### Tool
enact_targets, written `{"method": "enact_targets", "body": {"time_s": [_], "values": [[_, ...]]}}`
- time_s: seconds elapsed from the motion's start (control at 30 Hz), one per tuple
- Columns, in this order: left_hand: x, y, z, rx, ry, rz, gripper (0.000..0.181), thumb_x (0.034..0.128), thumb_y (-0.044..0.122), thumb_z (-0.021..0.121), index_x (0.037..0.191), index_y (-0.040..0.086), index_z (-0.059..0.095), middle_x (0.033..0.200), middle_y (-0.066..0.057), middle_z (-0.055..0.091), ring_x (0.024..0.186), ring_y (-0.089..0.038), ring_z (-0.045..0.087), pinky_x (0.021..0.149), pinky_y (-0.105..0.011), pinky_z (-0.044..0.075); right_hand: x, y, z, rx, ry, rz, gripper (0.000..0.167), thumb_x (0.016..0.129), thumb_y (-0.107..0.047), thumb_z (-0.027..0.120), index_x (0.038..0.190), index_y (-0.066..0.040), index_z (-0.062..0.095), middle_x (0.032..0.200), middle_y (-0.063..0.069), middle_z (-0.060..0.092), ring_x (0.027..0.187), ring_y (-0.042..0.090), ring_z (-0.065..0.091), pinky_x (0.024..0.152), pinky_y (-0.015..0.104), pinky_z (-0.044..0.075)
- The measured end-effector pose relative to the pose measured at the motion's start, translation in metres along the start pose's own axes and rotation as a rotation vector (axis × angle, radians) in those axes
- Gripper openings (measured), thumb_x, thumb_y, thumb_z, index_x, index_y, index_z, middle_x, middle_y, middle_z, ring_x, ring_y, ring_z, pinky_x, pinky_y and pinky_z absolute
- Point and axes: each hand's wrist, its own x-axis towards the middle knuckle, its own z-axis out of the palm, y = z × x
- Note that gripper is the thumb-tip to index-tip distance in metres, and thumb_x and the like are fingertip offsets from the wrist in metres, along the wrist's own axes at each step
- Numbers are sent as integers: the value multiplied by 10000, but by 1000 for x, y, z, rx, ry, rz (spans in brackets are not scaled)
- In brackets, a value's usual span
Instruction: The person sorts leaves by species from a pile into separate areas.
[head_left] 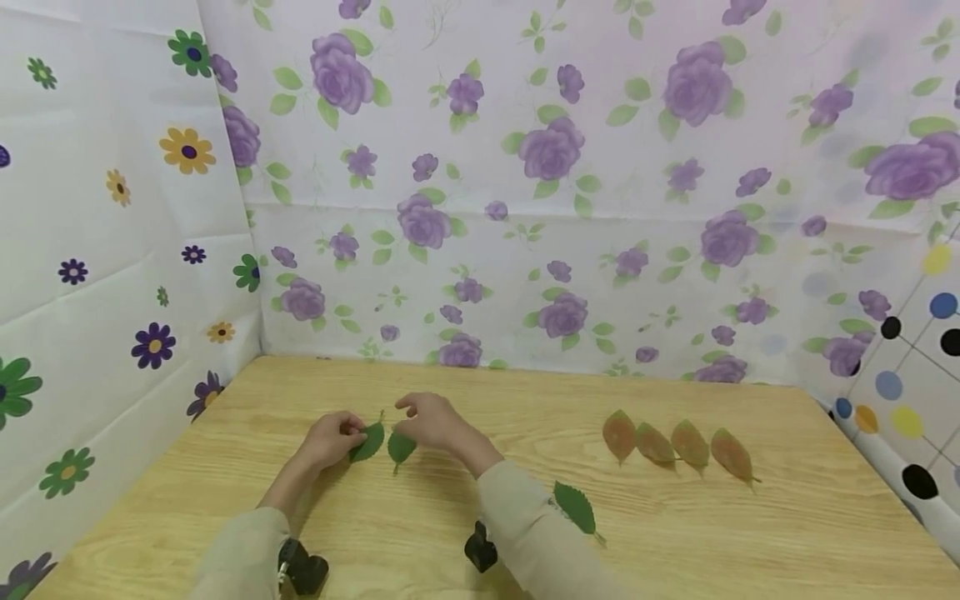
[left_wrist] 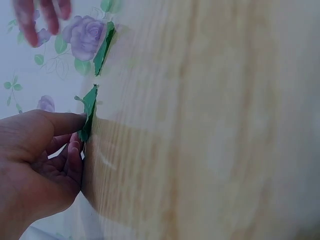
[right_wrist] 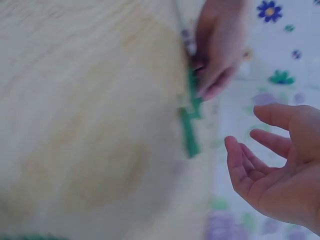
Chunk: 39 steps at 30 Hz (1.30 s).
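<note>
At the left of the table, my left hand (head_left: 332, 439) pinches the edge of a green leaf (head_left: 369, 442) between thumb and fingers. The left wrist view shows the thumb of this hand (left_wrist: 45, 165) against the leaf (left_wrist: 88, 112). Just right of it a second green leaf (head_left: 401, 448) lies on the table, partly hidden by my right hand (head_left: 432, 422). In the right wrist view, that right hand (right_wrist: 280, 165) is raised clear of the leaf (right_wrist: 188, 132), fingers loosely bent and holding nothing.
A third green leaf (head_left: 576, 506) lies beside the right sleeve. Several reddish-green leaves, one of them this leaf (head_left: 619, 435), form a row on the right of the wooden table (head_left: 675, 533). Flower-printed cloth (head_left: 495, 275) hangs behind the table.
</note>
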Motion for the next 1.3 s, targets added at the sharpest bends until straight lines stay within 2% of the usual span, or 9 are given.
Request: {"method": "enact_targets", "body": {"time_s": [0.2,0.37,0.57,0.9,1.0,1.03,1.13,1.23,1.3], "values": [[1,-1,0,21,8,-6,145,931,45,598,1008,-77,597,904,-127,590,834,-245,555,679,-325,486,-23,-27,-33,-53,-30,-117,385,971,-207,604,1328,-67,569,1247,120,609,1097,253,604,832,292,516],[3,0,2,41,29,-5,159,931,79,611,997,-66,611,918,-127,604,847,-243,558,689,-337,482,-50,-27,-53,-82,-26,-204,366,982,-207,585,1326,-82,572,1281,73,596,1096,206,601,851,275,501],[1,0,3,31,22,-13,160,935,83,607,998,-64,614,924,-127,603,855,-246,556,693,-340,481,-80,-3,-71,-187,14,-249,314,973,-144,593,1271,-44,615,1246,92,621,1075,243,611,875,361,506],[1,1,-1,50,21,-11,190,957,114,583,1015,-66,610,945,-138,599,870,-259,549,696,-341,479,-130,68,-89,-286,32,-207,287,963,-97,594,1223,16,639,1232,176,623,1075,330,620,818,411,541],[1,1,-1,48,23,-15,190,958,113,581,1017,-66,609,944,-139,598,862,-252,545,687,-335,475,-145,81,-90,-292,21,-238,290,941,-63,618,1209,46,638,1239,209,611,955,283,671,785,370,548],[1,1,-1,48,25,-15,189,958,113,582,1017,-65,609,945,-139,599,861,-251,545,686,-334,474,-150,85,-90,-285,16,-242,289,939,-56,618,1208,49,637,1246,218,603,817,213,688,740,331,551],[1,1,0,44,25,-14,191,959,114,581,1021,-64,608,949,-140,600,864,-252,545,689,-338,474,-163,95,-90,-249,0,-234,296,940,-54,617,1210,67,627,1260,243,584,483,29,512,639,248,520],[1,0,0,44,23,-15,188,957,114,581,1019,-61,610,950,-137,603,870,-253,548,694,-333,475,-173,103,-90,-208,-31,-220,303,940,-67,621,1216,58,625,1278,251,568,390,-38,287,626,228,505],[2,-1,1,44,25,-20,182,957,111,579,1017,-57,613,949,-133,604,868,-253,548,692,-328,473,-177,108,-90,-211,-54,-224,310,929,-68,635,1214,55,628,1281,249,565,396,-32,287,663,244,520]]}}
